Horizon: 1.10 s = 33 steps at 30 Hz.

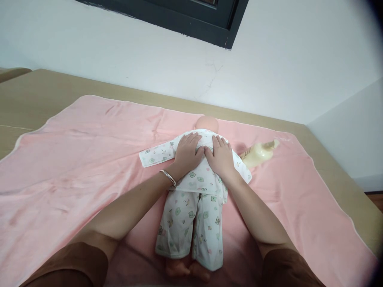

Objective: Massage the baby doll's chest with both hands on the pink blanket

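A baby doll (196,187) in white printed pyjamas lies on a pink blanket (74,159), its head (206,122) pointing away from me. My left hand (188,152) lies flat on the left side of the doll's upper body, fingers stretched out, a silver bangle on the wrist. My right hand (220,154) rests flat beside it on the right side, thumbs almost touching. Both palms press on the shirt. One empty sleeve (155,155) spreads out to the left. The doll's bare feet (187,271) stick out at the bottom.
A cream-coloured lotion bottle (259,153) lies on its side on the blanket just right of the doll. The blanket covers a wooden table (36,89) that stands against a white wall. A dark window frame (191,18) is above.
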Each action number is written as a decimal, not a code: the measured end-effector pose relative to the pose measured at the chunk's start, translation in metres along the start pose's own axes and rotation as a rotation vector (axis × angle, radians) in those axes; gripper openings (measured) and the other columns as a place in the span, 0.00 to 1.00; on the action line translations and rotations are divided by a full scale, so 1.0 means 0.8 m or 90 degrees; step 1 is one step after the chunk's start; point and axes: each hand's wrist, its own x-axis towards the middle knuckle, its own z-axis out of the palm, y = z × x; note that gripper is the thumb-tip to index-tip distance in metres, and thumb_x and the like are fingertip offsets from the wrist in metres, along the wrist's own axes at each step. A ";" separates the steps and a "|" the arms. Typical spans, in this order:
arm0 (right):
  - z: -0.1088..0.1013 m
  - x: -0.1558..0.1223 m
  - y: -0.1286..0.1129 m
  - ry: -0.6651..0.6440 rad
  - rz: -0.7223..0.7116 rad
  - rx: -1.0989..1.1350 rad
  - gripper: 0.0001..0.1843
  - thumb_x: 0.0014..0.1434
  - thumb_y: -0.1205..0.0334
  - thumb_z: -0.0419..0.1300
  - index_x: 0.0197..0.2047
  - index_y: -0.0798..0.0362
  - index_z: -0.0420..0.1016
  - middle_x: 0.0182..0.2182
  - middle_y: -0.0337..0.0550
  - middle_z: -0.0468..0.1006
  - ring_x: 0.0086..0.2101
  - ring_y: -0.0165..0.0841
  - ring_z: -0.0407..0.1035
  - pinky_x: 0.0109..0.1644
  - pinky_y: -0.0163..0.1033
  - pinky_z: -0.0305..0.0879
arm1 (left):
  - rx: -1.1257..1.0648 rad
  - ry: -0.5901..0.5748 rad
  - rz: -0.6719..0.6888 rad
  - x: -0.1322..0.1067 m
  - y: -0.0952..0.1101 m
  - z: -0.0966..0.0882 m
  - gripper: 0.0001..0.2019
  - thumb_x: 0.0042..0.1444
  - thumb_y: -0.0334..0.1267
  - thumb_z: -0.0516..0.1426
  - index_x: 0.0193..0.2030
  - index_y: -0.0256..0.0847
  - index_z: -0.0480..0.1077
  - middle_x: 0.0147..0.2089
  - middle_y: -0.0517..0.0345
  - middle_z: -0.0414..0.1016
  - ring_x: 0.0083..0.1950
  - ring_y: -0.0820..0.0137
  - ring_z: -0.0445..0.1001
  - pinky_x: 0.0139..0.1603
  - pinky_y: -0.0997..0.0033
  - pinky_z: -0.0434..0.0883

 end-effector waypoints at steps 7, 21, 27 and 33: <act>-0.001 0.000 -0.001 -0.007 -0.004 0.005 0.37 0.71 0.49 0.43 0.73 0.68 0.53 0.72 0.66 0.56 0.71 0.50 0.48 0.74 0.57 0.41 | 0.045 0.019 -0.054 -0.002 0.006 0.001 0.21 0.60 0.38 0.54 0.59 0.35 0.71 0.64 0.38 0.73 0.68 0.49 0.68 0.71 0.44 0.63; -0.019 -0.029 -0.029 -0.040 -0.072 -0.059 0.32 0.70 0.62 0.42 0.72 0.72 0.56 0.71 0.67 0.57 0.71 0.50 0.51 0.74 0.53 0.46 | 0.118 0.047 -0.001 -0.008 0.021 -0.013 0.13 0.62 0.38 0.52 0.46 0.38 0.76 0.52 0.42 0.79 0.55 0.52 0.76 0.58 0.50 0.74; -0.024 -0.022 -0.023 -0.038 -0.059 -0.025 0.32 0.70 0.59 0.44 0.71 0.69 0.59 0.70 0.64 0.60 0.70 0.49 0.52 0.74 0.51 0.49 | 0.081 0.031 -0.001 -0.003 0.012 -0.008 0.16 0.61 0.36 0.53 0.52 0.38 0.74 0.57 0.43 0.77 0.60 0.53 0.73 0.64 0.48 0.70; -0.018 0.001 -0.004 -0.049 -0.071 -0.005 0.34 0.72 0.54 0.45 0.75 0.60 0.51 0.73 0.62 0.53 0.72 0.50 0.46 0.74 0.56 0.47 | 0.085 0.001 0.053 0.005 0.001 -0.001 0.20 0.61 0.34 0.52 0.59 0.33 0.71 0.62 0.40 0.74 0.65 0.53 0.70 0.68 0.48 0.67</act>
